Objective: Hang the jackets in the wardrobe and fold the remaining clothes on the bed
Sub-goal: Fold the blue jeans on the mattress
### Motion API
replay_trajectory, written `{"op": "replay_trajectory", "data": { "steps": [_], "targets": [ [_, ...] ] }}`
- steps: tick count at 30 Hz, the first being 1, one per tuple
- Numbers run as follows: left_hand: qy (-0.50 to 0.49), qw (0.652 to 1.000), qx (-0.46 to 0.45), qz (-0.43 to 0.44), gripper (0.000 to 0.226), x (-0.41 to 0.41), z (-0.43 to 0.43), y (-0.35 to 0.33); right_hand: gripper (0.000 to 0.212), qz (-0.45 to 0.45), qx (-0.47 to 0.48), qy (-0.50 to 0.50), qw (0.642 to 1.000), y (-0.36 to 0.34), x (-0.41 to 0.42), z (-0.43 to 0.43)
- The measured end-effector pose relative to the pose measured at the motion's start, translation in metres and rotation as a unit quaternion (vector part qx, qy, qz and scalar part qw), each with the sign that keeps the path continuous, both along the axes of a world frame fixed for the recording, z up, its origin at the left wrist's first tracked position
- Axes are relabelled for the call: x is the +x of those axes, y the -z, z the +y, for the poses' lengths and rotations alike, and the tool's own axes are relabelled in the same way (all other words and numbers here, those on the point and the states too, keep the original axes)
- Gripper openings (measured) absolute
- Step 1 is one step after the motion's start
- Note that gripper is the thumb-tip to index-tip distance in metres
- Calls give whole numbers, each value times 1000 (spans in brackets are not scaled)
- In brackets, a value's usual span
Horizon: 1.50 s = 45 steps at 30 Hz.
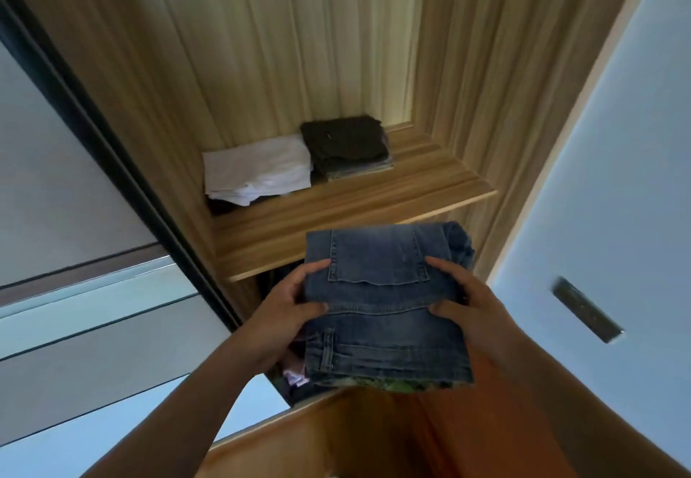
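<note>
A folded pair of blue jeans [385,301] is held in front of the open wardrobe, just below the front edge of a wooden shelf [336,223]. My left hand [295,309] grips the stack's left side, thumb on top. My right hand [463,298] grips its right side the same way. A green patterned cloth [396,384] shows under the jeans. On the shelf lie a folded white garment [258,171] at the left and a folded dark stack [346,144] at the right.
The wardrobe's sliding door [74,253] with its dark frame stands at the left. A pale door with a metal handle [587,309] is at the right. More clothes [295,376] lie in the compartment below the shelf.
</note>
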State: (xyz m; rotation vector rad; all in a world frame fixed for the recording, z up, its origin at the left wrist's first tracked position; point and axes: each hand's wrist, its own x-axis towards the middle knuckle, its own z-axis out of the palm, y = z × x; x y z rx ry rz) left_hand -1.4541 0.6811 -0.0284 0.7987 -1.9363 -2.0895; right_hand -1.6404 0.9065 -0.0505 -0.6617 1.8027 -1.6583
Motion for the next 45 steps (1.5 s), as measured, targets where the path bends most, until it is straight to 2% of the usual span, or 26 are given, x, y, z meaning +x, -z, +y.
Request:
{"op": "replay_trajectory", "data": {
  "steps": [8,10,19,23,31,34,37,39,40,42,45],
  "targets": [
    [-60,997,-34,24,54,-76,-89,26,76,-19,74,-110,991,-13,-94,-98],
    [-71,996,-39,27,52,-102,-109,30,79,-38,82,-102,991,-20,-117,-120],
    [-145,985,-79,55,48,-243,-189,11,81,20,64,-6,998,-39,-246,-235],
    [-169,977,-121,56,48,-311,-239,2,75,65,80,-13,995,-36,-324,-305],
    [-210,967,-144,7,45,-423,-350,12,70,41,72,-10,996,7,-450,-436],
    [-204,966,-159,-26,44,-444,-371,30,68,110,107,-28,988,33,-474,-465],
    [-139,961,-225,-78,38,-452,-379,50,57,228,169,-70,956,67,-482,-471],
    [-131,958,-239,-90,33,-461,-387,59,49,282,187,-61,939,77,-485,-472],
    [-149,948,-261,-105,37,-467,-393,61,49,316,179,-44,931,77,-488,-476],
    [-181,903,-361,-149,55,-483,-399,61,54,383,170,-25,907,73,-491,-489],
    [-105,828,-508,-211,69,-503,-395,73,68,469,260,-77,841,85,-480,-509]
  ]
}}
